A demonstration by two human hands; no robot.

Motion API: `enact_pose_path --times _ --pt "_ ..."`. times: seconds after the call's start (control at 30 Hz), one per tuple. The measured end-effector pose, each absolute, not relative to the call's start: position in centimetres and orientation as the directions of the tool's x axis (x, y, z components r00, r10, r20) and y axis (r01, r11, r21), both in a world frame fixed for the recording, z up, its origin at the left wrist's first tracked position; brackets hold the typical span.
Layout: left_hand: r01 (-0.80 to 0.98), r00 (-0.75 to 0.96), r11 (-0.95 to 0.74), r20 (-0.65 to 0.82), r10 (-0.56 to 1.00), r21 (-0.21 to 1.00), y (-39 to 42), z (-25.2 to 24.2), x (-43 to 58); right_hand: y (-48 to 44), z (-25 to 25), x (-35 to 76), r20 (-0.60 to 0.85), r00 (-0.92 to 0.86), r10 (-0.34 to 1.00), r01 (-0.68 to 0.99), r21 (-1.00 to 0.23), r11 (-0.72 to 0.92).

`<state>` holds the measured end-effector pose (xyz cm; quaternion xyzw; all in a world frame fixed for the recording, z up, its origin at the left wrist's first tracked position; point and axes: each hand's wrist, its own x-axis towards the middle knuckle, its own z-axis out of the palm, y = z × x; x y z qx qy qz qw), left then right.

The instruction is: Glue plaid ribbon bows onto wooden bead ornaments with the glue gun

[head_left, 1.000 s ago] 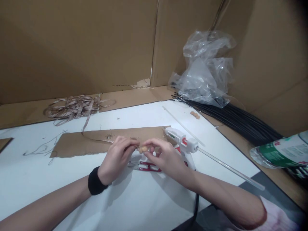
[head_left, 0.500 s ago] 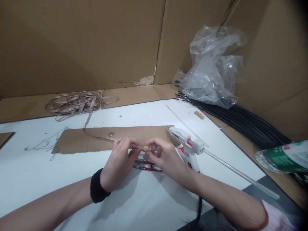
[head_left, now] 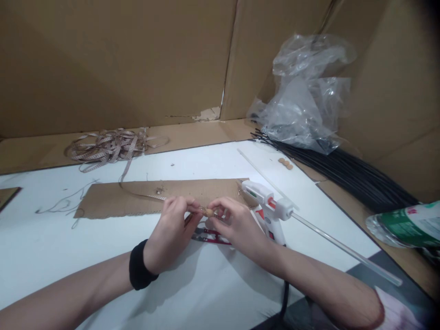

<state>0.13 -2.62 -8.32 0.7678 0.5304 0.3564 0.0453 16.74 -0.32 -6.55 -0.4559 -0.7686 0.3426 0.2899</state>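
Observation:
My left hand (head_left: 177,220) is closed in a pinch on the narrow checked ribbon (head_left: 151,197), which runs back to a loose heap. Between my two hands is a small tan rounded piece (head_left: 208,212), too small to make out fully. The fingertips of my right hand (head_left: 232,220) pinch this piece from the other side. Under the hands lie thread snips (head_left: 209,236) with red handles, partly hidden by my right hand. Just right of that hand a white glue gun (head_left: 256,192) rests with a long clear glue stick (head_left: 343,247) in its back.
A cardboard strip (head_left: 117,199) lies beyond my hands, with tangled thread (head_left: 65,204) at its left. The ribbon heap (head_left: 110,146) is at the back left. Toward the right are black rods (head_left: 340,176), a clear plastic bag (head_left: 305,101), small tan discs (head_left: 285,163) and a green-labelled bottle (head_left: 405,224).
The hands hold nearly the same pose, with only slight finger movement at the small tan piece. The whole view has shifted very slightly.

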Motion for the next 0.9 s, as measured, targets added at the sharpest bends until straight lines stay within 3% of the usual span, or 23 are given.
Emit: enact_pose_path --times 0.9 --pt "0.771 0.266 -0.467 0.447 0.854 0.432 -2.78 -8.0 0.25 -0.77 -6.81 16.6 0.181 -0.485 0.856 0.542 -0.706 0.456"
